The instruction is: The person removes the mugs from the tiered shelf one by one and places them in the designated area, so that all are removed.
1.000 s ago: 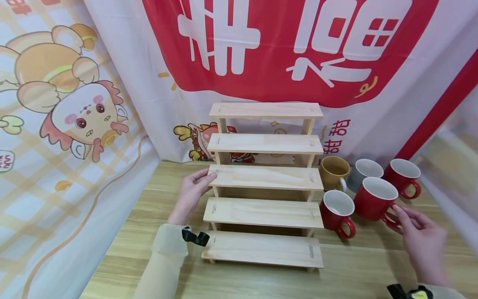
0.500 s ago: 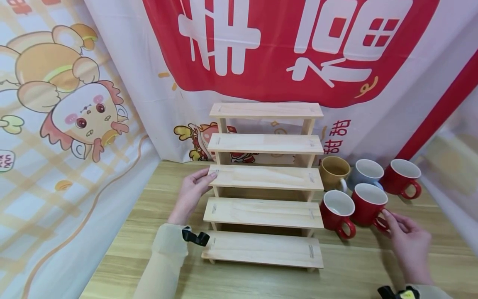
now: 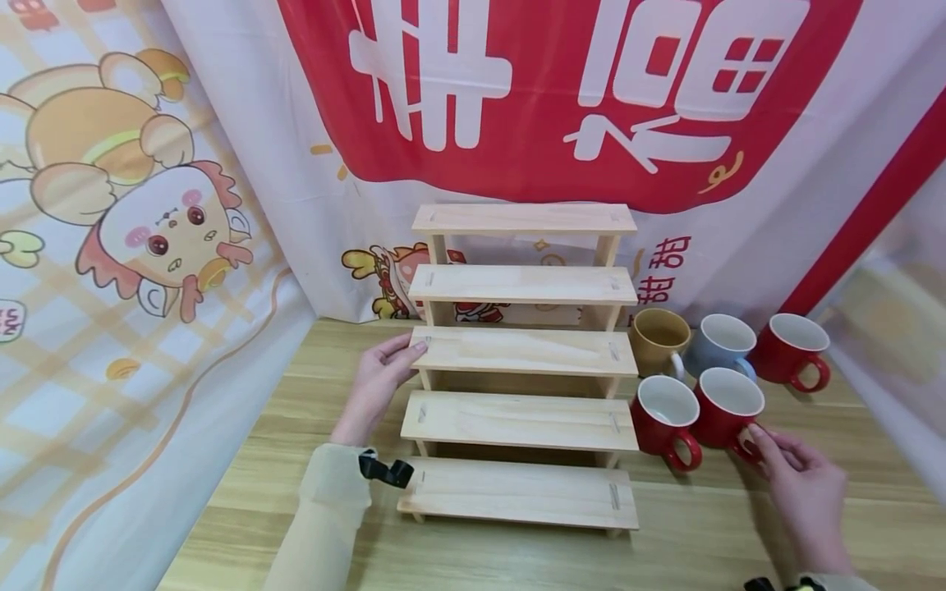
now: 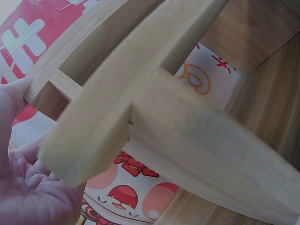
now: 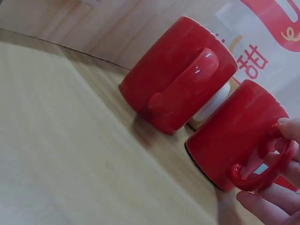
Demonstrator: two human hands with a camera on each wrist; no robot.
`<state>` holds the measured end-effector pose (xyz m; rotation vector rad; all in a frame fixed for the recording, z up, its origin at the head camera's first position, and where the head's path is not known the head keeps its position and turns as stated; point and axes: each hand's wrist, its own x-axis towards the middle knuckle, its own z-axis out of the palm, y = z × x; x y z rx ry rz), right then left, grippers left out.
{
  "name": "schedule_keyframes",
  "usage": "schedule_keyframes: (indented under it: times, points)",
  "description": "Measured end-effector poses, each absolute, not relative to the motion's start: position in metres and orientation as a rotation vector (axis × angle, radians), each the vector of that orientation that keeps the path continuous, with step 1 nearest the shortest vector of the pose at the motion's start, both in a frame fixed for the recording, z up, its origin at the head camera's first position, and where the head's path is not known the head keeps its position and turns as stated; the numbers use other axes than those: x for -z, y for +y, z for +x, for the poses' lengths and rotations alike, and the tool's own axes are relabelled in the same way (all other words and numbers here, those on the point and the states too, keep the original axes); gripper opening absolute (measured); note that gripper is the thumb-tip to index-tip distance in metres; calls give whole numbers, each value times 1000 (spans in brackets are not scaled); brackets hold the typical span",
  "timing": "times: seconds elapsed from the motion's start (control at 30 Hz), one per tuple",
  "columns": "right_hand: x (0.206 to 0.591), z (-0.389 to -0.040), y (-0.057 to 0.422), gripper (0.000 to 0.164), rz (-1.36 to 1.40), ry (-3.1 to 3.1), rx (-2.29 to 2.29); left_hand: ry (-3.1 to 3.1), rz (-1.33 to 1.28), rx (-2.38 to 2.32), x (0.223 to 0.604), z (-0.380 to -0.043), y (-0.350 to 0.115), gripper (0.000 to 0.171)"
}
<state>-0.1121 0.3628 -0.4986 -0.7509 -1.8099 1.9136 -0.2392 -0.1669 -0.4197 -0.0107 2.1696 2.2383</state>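
A five-tiered wooden display shelf [image 3: 517, 419] stands in the middle of the table. My left hand [image 3: 373, 386] grips the left end of its middle tier, thumb on top; in the left wrist view the fingers [image 4: 33, 154] are partly hidden behind the wood. On the right, my right hand [image 3: 805, 488] holds a red mug [image 3: 723, 420] by its handle, the mug upright. Its base appears to be at the tabletop in the right wrist view. Just left of it, close beside the shelf, is a second red mug [image 5: 176, 75].
Behind these stand a tan mug [image 3: 658, 345], a light blue mug [image 3: 720, 345] and another red mug [image 3: 789, 353]. A printed cloth [image 3: 532, 107] hangs at the back, and another patterned cloth [image 3: 148, 345] borders the left. Wooden tabletop [image 3: 517, 562] lies in front of the shelf.
My right hand has brought the red mug left and down, in beside the other red mug, uncovering more of the blue one. My left hand stays on the shelf.
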Motion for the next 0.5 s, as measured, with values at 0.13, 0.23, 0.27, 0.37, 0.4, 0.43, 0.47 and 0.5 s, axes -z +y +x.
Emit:
schedule_keyframes:
  times: [0.13, 0.23, 0.27, 0.37, 0.4, 0.43, 0.47, 0.5]
  points:
    - [503, -108, 362, 22, -756, -1835, -1938, 2180, -9, -2235, 420, -239, -167, 60]
    - [505, -107, 362, 30, -742, -1853, -1942, 2186, -5, -2231, 420, -239, -168, 62]
    - [505, -107, 362, 30, -735, -1859, -1938, 2189, -6, -2229, 420, -239, -168, 63]
    - [504, -105, 362, 28, -726, -1968, -1833, 2185, -1, -2231, 420, -239, -168, 63]
    - [504, -104, 363, 27, -728, -2016, -1777, 2183, -2, -2235, 420, -239, -168, 62]
    - [502, -103, 364, 28, -724, -2056, -1726, 2181, 2, -2236, 420, -239, -168, 61]
    - [501, -102, 365, 30, -723, -2101, -1668, 2177, 6, -2239, 420, -239, -168, 60]
    - [499, -101, 367, 33, -718, -2147, -1608, 2176, 13, -2239, 420, -239, -168, 60]
